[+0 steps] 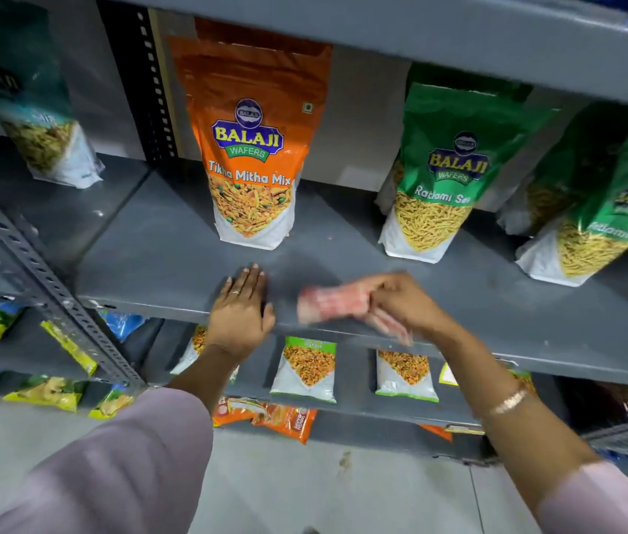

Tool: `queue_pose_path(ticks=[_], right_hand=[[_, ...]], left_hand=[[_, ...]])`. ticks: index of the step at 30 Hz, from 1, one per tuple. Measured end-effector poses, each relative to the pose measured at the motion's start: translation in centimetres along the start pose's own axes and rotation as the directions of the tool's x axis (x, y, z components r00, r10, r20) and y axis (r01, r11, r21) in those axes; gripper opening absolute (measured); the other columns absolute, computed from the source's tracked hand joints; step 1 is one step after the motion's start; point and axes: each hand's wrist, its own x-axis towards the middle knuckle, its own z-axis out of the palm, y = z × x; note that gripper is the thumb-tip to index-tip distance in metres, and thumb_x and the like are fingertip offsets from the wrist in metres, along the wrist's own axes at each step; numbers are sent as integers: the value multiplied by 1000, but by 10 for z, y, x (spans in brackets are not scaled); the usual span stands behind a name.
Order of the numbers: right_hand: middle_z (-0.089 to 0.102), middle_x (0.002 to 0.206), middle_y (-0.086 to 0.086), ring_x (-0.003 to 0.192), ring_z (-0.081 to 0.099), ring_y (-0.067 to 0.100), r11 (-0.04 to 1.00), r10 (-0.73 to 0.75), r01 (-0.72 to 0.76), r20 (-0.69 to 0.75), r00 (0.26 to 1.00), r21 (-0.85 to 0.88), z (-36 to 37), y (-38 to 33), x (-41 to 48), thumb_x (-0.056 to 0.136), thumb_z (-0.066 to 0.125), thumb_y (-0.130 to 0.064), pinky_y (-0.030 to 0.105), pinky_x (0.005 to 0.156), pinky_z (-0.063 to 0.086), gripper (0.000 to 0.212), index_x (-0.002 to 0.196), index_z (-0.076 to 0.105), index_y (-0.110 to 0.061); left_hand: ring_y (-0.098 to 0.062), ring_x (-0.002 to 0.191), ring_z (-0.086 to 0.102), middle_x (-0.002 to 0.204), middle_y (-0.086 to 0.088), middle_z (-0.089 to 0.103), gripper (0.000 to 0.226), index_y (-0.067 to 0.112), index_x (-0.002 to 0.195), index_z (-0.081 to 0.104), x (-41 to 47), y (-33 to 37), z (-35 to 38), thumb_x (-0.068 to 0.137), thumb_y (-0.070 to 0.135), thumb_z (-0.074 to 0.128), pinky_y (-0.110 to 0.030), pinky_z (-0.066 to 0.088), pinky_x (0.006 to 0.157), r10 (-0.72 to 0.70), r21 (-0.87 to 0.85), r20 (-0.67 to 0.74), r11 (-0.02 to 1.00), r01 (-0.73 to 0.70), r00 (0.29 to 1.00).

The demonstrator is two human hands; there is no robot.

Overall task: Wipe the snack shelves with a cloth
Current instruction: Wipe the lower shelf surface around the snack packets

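**Cloth in the right hand at the front of the grey snack shelf**

The right hand (401, 302) grips a pink-and-white cloth (329, 304), its fingers (376, 289) curled and clamped on one end of it. The cloth, blurred, sticks out leftward past the fingertips and lies low over the front strip of the grey shelf (150, 256); whether it touches the surface cannot be told. A loose tail of cloth hangs below the fingers, over the shelf's front lip.

The left hand (241, 314) lies flat, palm down, on the shelf edge, its fingers (252, 281) straight and close together, gripping nothing. One finger carries a ring (233, 292). The cloth's free end sits just beside this hand's thumb side, with a small gap between them.

Beyond the left fingertips, farther back on the shelf, an orange Tikha Mitha Mix pouch (254, 148) stands upright. Beyond the right fingers and off to their right, a green Ratlami Sev pouch (447, 175) stands, with another green pouch (597, 217) leaning farther right. Under both hands, a lower shelf (347, 408) holds small snack packets (306, 370). A bracelet (510, 402) circles the right wrist.
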Motion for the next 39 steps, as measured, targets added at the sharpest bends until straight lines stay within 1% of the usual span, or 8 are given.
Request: queue_pose_path(ticks=[4, 8, 13, 18, 24, 28, 33, 39], right_hand=[[75, 86, 16, 66, 70, 16, 981, 80, -129, -305, 949, -144, 15, 2, 44, 86, 41, 6, 16, 48, 47, 45, 121, 64, -11], [42, 149, 7, 129, 50, 28, 789, 79, -223, -266, 961, -573, 66, 10, 27, 93, 45, -5, 38, 92, 50, 54, 144, 37, -23], [74, 110, -12, 80, 72, 14, 854, -131, 10, -195, 972, -520, 89, 13, -33, 86, 50, -5, 27, 67, 57, 48, 121, 64, -35], [58, 50, 10, 32, 46, 14, 985, 95, -33, -373, 923, 168, 29, 5, -23, 88, 43, 9, 13, 31, 34, 38, 95, 72, -14], [37, 152, 9, 136, 41, 30, 733, 101, -273, -297, 949, -623, 71, 19, 29, 94, 43, -18, 39, 103, 42, 54, 147, 33, -19], [35, 150, 10, 136, 31, 33, 677, -196, 33, -137, 971, -735, 94, 13, 43, 96, 42, -30, 43, 109, 31, 53, 147, 31, -21], [10, 161, 10, 149, 5, 32, 719, 128, -336, -360, 924, -608, 69, 23, 74, 100, 29, -37, 44, 121, 10, 59, 152, 8, -19], [4, 163, 2, 150, 0, 22, 737, -28, -87, -160, 987, -670, 68, 23, 82, 101, 27, -33, 43, 123, 5, 56, 153, 7, -22]], left_hand=[[-34, 115, 57, 126, -21, 59, 60, -5, 119, 60, 0, 2, -1, 79, 29, 30, -49, 40, 98, -2, -2, 18, 1000, 2, 1000], [-33, 116, 57, 126, -21, 58, 60, -5, 119, 60, 0, 1, 0, 79, 28, 29, -49, 40, 99, 3, 11, 13, 1000, -3, 1000], [-33, 117, 56, 127, -21, 58, 62, -4, 121, 59, 0, 0, 1, 80, 29, 26, -48, 41, 99, 5, 38, 29, 999, -6, 1000], [-32, 117, 56, 127, -20, 58, 61, -4, 120, 60, 1, 0, 1, 79, 29, 27, -48, 41, 98, -10, 31, 17, 999, 9, 1000], [-33, 117, 56, 127, -20, 58, 61, -3, 120, 60, 2, -1, 4, 81, 31, 29, -49, 39, 100, 2, 4, -12, 1000, -2, 1000], [-32, 114, 58, 124, -19, 60, 60, -3, 117, 63, 3, -3, 9, 81, 32, 31, -47, 41, 99, 10, 3, -41, 1000, -9, 999], [-32, 111, 60, 122, -19, 62, 57, -3, 115, 64, 5, -5, 12, 82, 34, 35, -39, 28, 101, 25, -7, -106, 1000, -26, 994], [-32, 112, 60, 123, -18, 62, 58, -2, 116, 63, 4, -4, 8, 81, 34, 35, -50, 43, 96, 30, -11, -52, 999, -31, 998]])
